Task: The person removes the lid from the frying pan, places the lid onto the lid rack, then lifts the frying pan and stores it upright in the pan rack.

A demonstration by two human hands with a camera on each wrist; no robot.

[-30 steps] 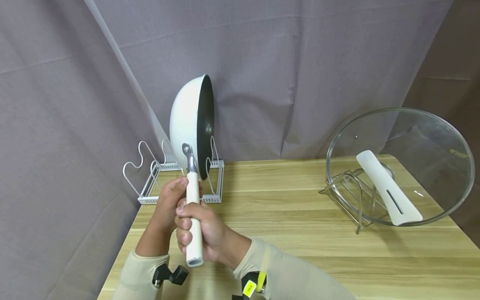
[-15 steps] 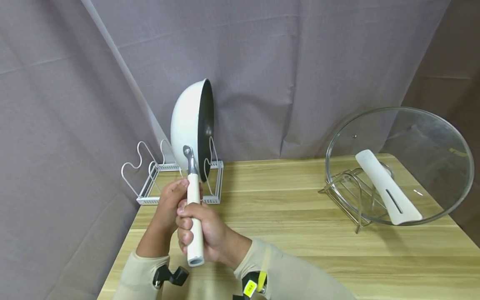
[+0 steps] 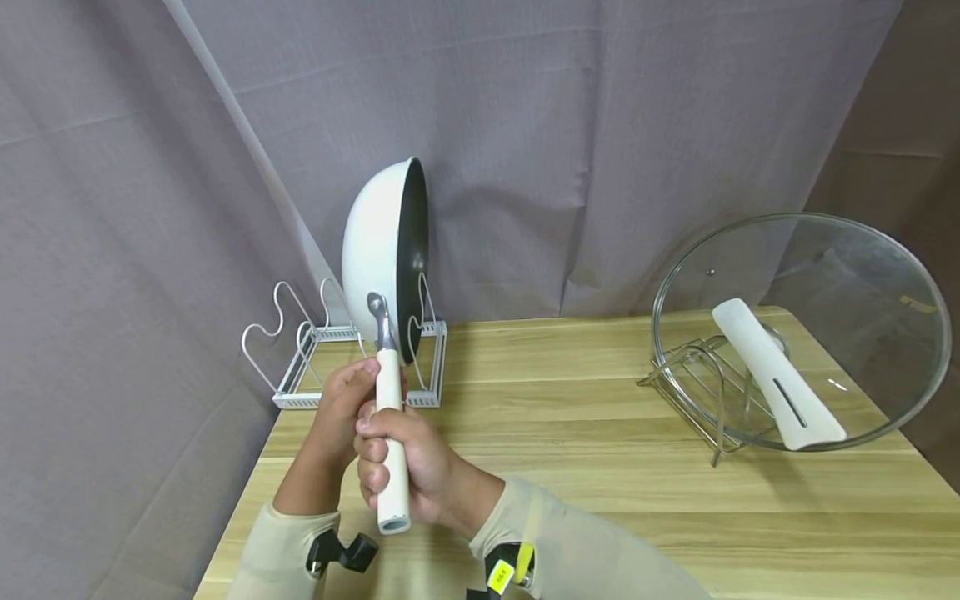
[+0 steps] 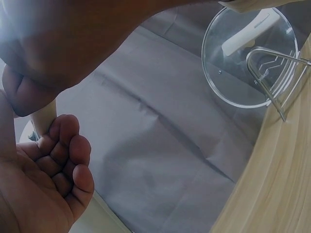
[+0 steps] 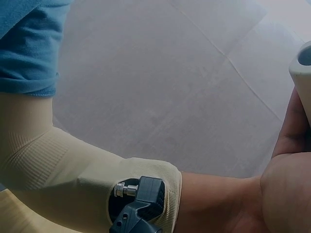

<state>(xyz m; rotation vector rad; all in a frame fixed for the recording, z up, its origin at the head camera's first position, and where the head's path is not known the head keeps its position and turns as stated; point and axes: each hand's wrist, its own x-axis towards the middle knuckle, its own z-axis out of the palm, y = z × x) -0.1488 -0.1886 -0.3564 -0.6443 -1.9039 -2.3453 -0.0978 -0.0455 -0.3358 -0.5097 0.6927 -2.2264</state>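
Observation:
A white wok (image 3: 370, 225) with a dark inside stands on edge between the wire dividers of a white rack (image 3: 296, 401) at the back left in the head view. Its cream handle (image 3: 389, 379) points down toward me. My right hand (image 3: 420, 467) grips the handle's lower half, thumb across the top. Just above it, my left hand (image 3: 337, 417) holds the upper part, its thumb along the side. In the left wrist view, the curled fingers (image 4: 70, 150) lie around the handle. The right wrist view shows the handle's hollow end (image 5: 301, 70) and part of the right palm.
At the right, a large glass lid (image 3: 877, 292) with a white grip (image 3: 776, 375) leans in a metal wire stand (image 3: 712, 433). The wooden table (image 3: 600, 492) ends at a grey curtain (image 3: 510, 167) behind and at the left.
The wok has sunk slightly between the rack's dividers, mostly in the first half second. Both hands keep their hold on the handle, shifting a little to the right.

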